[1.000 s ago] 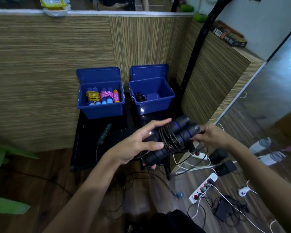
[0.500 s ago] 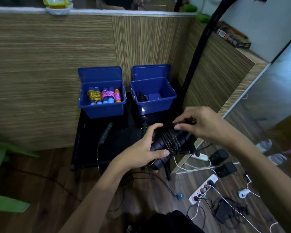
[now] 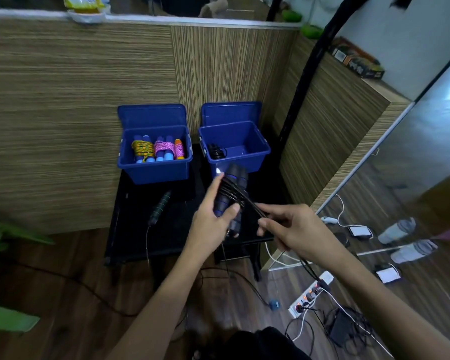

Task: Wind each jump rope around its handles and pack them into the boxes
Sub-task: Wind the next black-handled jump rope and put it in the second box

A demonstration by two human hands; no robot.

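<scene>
My left hand grips a pair of black jump-rope handles with blue rings, held together and pointing up and away. Several turns of thin black cord cross the handles and run to my right hand, which pinches the cord just right of them. Behind on the black table, the left blue box holds wound ropes, yellow, pink and orange. The right blue box holds one black wound rope in its left corner. A green-ringed black handle with its cord lies loose on the table.
Wood-grain panels wall in the table at the back and right. A mirrored door stands at the right. On the wooden floor lie a power strip, chargers and tangled cables. Green leaves reach in from the left.
The handles have turned from lying sideways to pointing up and away. My right hand came off the top of the bundle and now draws the cord out to the right.
</scene>
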